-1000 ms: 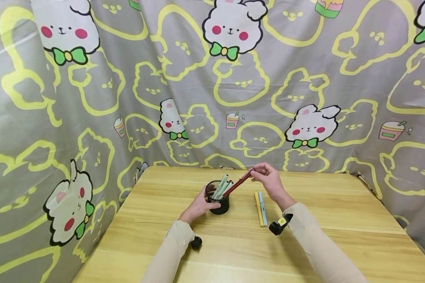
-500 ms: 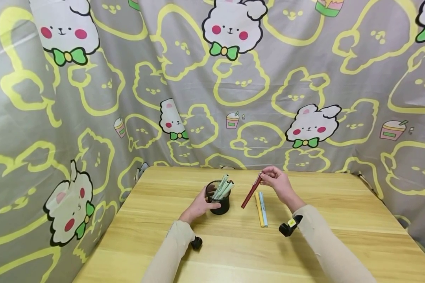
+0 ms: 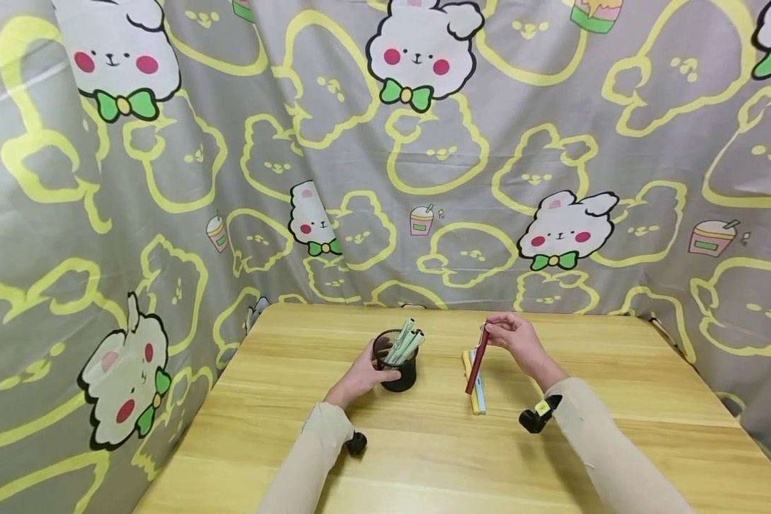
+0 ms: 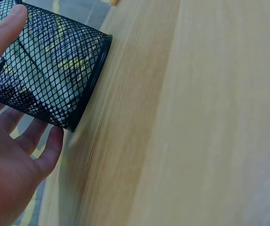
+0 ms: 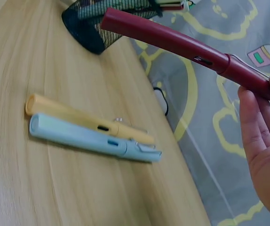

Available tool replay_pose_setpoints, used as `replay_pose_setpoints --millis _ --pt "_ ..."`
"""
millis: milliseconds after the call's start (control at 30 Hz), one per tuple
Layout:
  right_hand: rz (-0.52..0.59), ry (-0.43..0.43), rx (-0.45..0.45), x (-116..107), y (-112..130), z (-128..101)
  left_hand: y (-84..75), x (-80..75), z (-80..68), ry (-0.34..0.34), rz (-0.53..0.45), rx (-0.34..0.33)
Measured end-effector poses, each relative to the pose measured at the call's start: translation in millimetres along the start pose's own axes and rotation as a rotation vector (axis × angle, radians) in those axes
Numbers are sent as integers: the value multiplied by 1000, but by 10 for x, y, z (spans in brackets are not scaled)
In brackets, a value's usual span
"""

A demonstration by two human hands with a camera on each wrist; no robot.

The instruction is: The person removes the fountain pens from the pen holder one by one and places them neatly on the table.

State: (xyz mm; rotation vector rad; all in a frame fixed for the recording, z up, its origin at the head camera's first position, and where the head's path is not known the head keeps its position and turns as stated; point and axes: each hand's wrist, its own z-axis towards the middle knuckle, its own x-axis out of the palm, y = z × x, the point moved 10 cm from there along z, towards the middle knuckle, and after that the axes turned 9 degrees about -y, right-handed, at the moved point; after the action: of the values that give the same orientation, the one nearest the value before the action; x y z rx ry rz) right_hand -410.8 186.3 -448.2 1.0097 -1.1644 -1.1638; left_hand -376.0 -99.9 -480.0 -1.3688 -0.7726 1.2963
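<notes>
My left hand [image 3: 361, 375] holds a black mesh pen holder [image 3: 400, 378] around its side; several pale green pens [image 3: 403, 344] lean inside it. In the left wrist view the thumb and fingers wrap the mesh wall. My right hand [image 3: 519, 343] pinches a dark red fountain pen [image 5: 172, 42] by its capped, clipped end, the other end slanting down. On the table below lie a yellow pen [image 5: 78, 114] and a light blue pen [image 5: 88, 140], side by side. The red pen overlaps them in the head view and hangs above them in the right wrist view.
The wooden table [image 3: 398, 457] fills the lower part of the head view. Behind it and at the left hangs a grey curtain [image 3: 462, 164] with yellow outlines and cartoon rabbits. A small black camera [image 3: 356, 443] sits at the left wrist, another camera [image 3: 532, 421] at the right.
The right hand has carried the red pen out from the pen holder to the right, over the yellow and blue pens, turning it steeper. The left hand stays on the holder.
</notes>
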Motion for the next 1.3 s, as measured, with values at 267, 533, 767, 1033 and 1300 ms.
replay_pose_setpoints --millis 267,533,767,1033,1300 --pt "-51 2 56 -147 -134 2 36 0 20 2 -7 1" --pt "-125 0 99 -255 -248 -25 50 -1 6 3 -14 -15" --pt "-194 1 124 -331 -416 -14 22 3 -6 11 -7 -6" --pt "-158 -5 204 -407 -650 11 -10 2 0 9 15 4" --pt "-173 25 225 -400 -750 18 11 8 -9 -1 2 1"
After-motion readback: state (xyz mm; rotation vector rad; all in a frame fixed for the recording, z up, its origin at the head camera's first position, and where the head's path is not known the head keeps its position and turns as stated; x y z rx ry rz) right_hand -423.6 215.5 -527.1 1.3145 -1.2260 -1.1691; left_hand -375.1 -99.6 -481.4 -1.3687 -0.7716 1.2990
